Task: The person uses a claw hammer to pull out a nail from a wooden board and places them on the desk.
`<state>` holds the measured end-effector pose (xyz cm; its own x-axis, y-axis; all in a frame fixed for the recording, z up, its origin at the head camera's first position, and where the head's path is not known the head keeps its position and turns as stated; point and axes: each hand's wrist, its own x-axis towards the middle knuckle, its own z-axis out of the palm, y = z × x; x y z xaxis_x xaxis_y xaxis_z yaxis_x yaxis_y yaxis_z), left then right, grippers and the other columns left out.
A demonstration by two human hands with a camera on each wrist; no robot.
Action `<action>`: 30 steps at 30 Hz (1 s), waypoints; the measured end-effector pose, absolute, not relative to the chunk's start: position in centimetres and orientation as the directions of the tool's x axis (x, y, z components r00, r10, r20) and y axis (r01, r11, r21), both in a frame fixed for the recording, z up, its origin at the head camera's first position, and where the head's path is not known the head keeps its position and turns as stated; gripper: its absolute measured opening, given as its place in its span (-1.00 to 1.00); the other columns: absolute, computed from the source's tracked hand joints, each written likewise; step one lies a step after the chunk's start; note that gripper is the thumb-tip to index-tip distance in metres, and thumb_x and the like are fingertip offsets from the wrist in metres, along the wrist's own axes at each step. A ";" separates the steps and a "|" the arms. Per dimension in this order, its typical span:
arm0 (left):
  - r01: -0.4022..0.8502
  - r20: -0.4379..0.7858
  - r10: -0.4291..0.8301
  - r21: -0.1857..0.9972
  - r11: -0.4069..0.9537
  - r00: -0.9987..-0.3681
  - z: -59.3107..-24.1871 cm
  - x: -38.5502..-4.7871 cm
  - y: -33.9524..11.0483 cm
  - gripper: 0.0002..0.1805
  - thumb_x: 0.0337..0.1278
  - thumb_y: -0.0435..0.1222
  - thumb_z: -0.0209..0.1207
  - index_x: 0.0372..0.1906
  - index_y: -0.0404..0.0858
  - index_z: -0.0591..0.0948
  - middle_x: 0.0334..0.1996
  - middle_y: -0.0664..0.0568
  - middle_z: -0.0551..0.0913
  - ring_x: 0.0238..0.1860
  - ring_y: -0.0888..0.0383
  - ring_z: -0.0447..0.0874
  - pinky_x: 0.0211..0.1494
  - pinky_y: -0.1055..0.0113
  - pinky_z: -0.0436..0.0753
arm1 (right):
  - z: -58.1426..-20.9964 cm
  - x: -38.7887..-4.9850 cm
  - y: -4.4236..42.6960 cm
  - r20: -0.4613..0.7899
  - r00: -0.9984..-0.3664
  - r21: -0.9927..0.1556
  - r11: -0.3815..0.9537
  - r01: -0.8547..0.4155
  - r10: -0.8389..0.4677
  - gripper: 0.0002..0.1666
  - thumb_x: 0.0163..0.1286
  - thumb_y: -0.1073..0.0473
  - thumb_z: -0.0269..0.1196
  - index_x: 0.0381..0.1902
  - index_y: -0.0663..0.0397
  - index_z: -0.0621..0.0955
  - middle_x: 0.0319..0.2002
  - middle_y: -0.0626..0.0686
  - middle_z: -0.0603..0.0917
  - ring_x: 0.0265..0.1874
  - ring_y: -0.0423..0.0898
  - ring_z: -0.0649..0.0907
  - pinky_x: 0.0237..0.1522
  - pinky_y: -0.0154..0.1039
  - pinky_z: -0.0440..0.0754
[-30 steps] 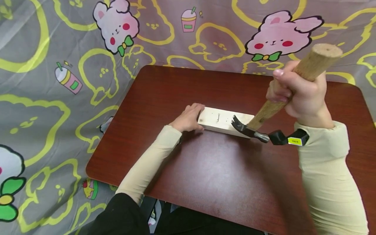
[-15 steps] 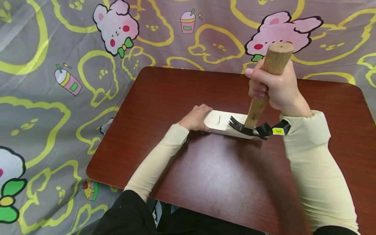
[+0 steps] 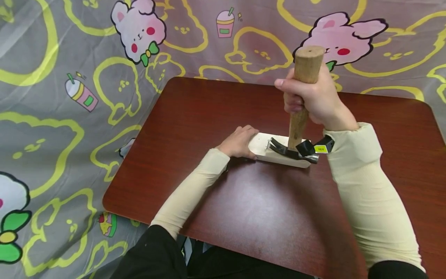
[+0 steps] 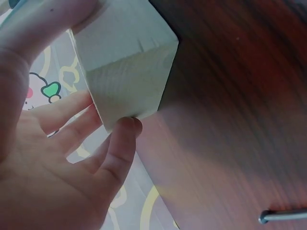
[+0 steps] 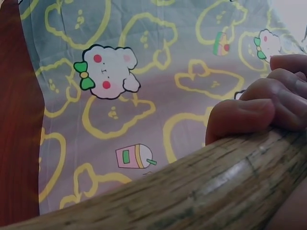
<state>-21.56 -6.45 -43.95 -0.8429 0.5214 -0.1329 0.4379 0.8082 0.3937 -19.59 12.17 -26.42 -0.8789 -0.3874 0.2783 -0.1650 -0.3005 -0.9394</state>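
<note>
A pale wooden block (image 3: 283, 159) lies on the table, a thin nail (image 3: 268, 143) standing up from its top. My left hand (image 3: 238, 142) holds the block's left end; in the left wrist view, the thumb is on one face and fingertips touch the end of the block (image 4: 127, 86). With my right hand (image 3: 315, 95) I grip a claw hammer by its wooden handle (image 3: 297, 126), which stands nearly upright. The black claw (image 3: 278, 147) points left, right beside the nail; whether it touches the nail I cannot tell. The right wrist view shows fingers curled round the handle (image 5: 206, 191).
The dark red-brown table (image 3: 209, 104) has rounded corners. A patterned cloth (image 3: 195, 38) hangs behind it and to the left. A black device with a yellow label (image 3: 322, 148) sits at my right wrist. A grey metal rod (image 4: 285, 216) shows in the left wrist view.
My right hand has moved left, bringing the hammer handle more upright and the claw up to the nail. The block and my left hand have shifted slightly to the right.
</note>
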 end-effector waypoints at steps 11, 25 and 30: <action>0.433 -0.148 0.521 0.394 0.811 -0.841 -43.9 -21.5 -6.2 0.02 -0.37 -0.07 0.55 0.35 -0.24 0.37 0.26 0.00 0.45 0.17 0.00 0.40 0.25 0.26 0.41 | -26.4 -19.9 11.5 0.296 -0.871 -0.934 -0.309 -0.179 -0.393 -0.67 0.20 0.47 0.20 -0.71 0.26 0.40 -0.88 0.00 0.22 -0.89 -0.08 0.13 -0.83 -0.22 0.10; 0.427 -0.164 0.516 0.385 0.818 -0.841 -43.8 -21.5 -6.2 0.04 -0.36 -0.08 0.55 0.37 -0.25 0.34 0.28 -0.04 0.43 0.18 -0.02 0.38 0.26 0.24 0.40 | -26.6 -19.1 12.6 0.354 -0.870 -0.898 -0.386 -0.212 -0.343 -0.63 0.22 0.50 0.12 -0.76 0.25 0.37 -0.86 0.01 0.17 -0.85 -0.06 0.09 -0.78 -0.24 0.04; 0.404 -0.215 0.500 0.370 0.836 -0.839 -43.6 -21.3 -5.9 0.08 -0.29 -0.03 0.52 0.42 -0.27 0.27 0.29 -0.09 0.37 0.20 -0.06 0.33 0.29 0.20 0.40 | -27.0 -18.9 13.2 0.406 -0.859 -0.860 -0.450 -0.242 -0.313 -0.63 0.21 0.53 0.08 -0.76 0.24 0.38 -0.84 0.02 0.15 -0.84 -0.08 0.09 -0.76 -0.25 0.02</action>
